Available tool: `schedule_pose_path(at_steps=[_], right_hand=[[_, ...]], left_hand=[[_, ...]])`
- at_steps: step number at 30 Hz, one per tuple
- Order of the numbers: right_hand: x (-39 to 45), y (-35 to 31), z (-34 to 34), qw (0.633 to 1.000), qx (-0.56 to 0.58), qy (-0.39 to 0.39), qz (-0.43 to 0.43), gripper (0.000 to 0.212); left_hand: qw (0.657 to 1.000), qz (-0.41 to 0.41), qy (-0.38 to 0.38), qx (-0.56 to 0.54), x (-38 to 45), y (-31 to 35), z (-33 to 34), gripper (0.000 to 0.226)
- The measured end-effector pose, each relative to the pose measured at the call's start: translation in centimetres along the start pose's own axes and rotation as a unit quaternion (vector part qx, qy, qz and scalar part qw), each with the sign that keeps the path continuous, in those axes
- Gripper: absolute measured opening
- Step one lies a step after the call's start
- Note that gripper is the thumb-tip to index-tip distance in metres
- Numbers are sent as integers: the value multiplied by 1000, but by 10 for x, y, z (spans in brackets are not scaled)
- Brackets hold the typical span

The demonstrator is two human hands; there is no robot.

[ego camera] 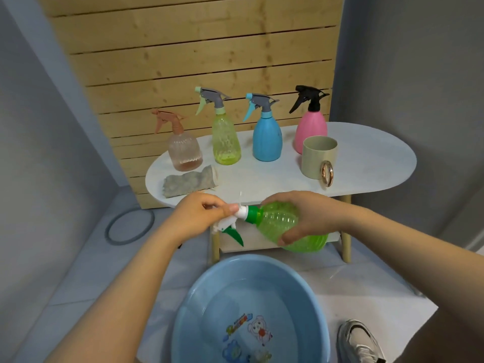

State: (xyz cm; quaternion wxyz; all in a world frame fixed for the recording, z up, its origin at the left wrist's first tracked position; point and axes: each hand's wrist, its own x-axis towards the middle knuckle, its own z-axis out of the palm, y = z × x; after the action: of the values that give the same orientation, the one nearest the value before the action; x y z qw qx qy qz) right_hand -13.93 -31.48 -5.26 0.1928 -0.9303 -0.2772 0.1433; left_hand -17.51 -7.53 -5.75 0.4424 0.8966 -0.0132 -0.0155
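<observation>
A green see-through spray bottle (285, 226) lies on its side in the air above a blue basin (251, 310). My right hand (301, 213) grips its body from above. My left hand (201, 216) grips its white spray head (230, 218), whose green trigger points down. The green collar between head and body shows between my hands.
A white oval table (366, 163) behind my hands carries a peach, a yellow-green, a blue and a pink spray bottle (311, 132), a beige mug (318, 161) and a grey cloth (188, 184). A wooden slat wall stands behind. A grey ring (129, 226) and a shoe (358, 341) are on the floor.
</observation>
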Motion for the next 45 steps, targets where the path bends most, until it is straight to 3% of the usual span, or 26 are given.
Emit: schedule_pose_path(at_steps=[5, 13, 15, 19, 23, 32, 37, 43, 45], right_hand=[[3, -9, 8, 970, -182, 155, -45, 83], [7, -9, 13, 908, -305, 284, -49, 81], [2, 0, 4, 919, -290, 264, -29, 83], [-2, 17, -5, 960, -201, 174, 92, 86], [-2, 27, -3, 975, -28, 108, 192, 87], [6, 19, 2, 979, 16, 91, 183, 87], [10, 21, 0, 978, 38, 103, 179, 88], [16, 28, 1, 977, 111, 106, 149, 85], [15, 29, 1, 975, 144, 92, 143, 83]], left_hand=[[985, -141, 18, -96, 4, -1, 3, 38], [944, -230, 33, -236, 13, -8, -19, 20], [944, -217, 35, -248, 11, -17, -30, 21], [959, -208, 74, -175, 16, -43, -42, 30], [946, -227, 136, -184, 28, -54, -37, 34], [930, -216, 145, -261, 73, -39, 15, 22], [918, -186, 136, -323, 99, -27, 40, 30], [960, -129, 122, -215, 99, -12, 52, 53], [978, -77, 124, -145, 88, -7, 52, 50]])
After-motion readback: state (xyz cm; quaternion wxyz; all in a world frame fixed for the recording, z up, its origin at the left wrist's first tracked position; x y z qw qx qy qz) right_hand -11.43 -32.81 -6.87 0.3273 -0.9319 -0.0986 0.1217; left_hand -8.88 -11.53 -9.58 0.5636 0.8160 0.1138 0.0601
